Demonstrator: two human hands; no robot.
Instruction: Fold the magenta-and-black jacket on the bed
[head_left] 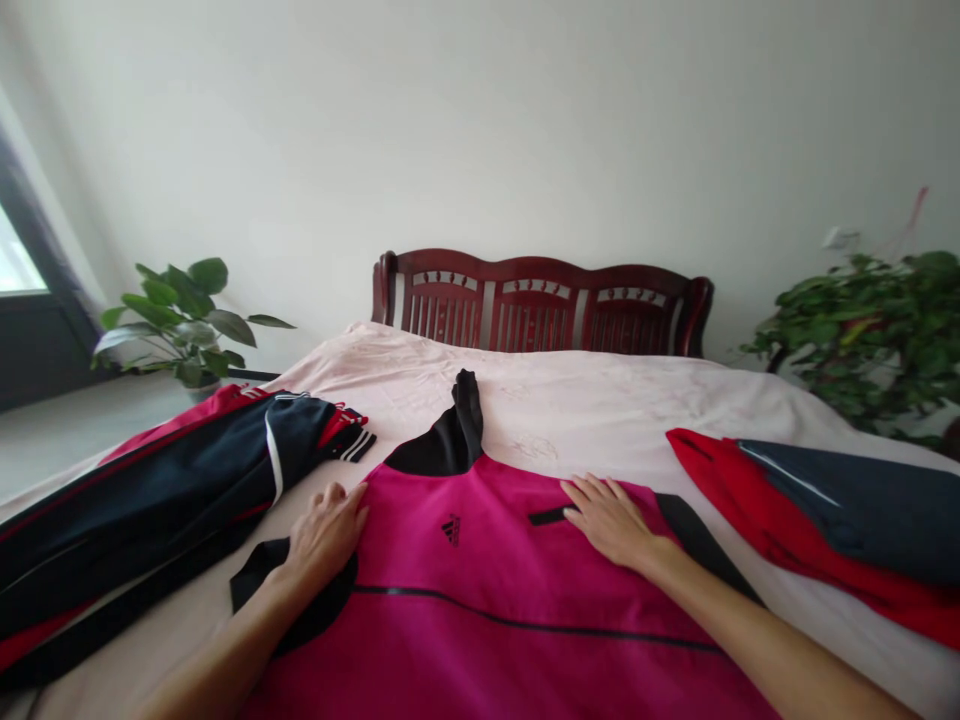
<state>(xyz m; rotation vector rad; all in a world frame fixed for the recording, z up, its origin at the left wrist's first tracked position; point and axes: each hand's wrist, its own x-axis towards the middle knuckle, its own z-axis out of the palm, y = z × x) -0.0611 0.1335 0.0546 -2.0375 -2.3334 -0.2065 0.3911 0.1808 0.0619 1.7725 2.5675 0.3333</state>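
A magenta sports shirt (pixel 480 590) with black trim and a small black logo lies spread flat on the bed in front of me. One black sleeve (pixel 457 430) stretches away toward the headboard. My left hand (pixel 324 535) rests flat on the shirt's left edge, fingers together and stretched out, over a black sleeve part. My right hand (pixel 609 520) lies flat on the shirt's upper right, fingers spread, beside a short black stripe. Neither hand holds anything.
The bed has a pale pink sheet (pixel 585 410) and a dark red wooden headboard (pixel 540 300). A navy and red jacket (pixel 150 490) lies at the left, another red and navy garment (pixel 825 520) at the right. Potted plants stand at the left (pixel 187 320) and the right (pixel 870 330).
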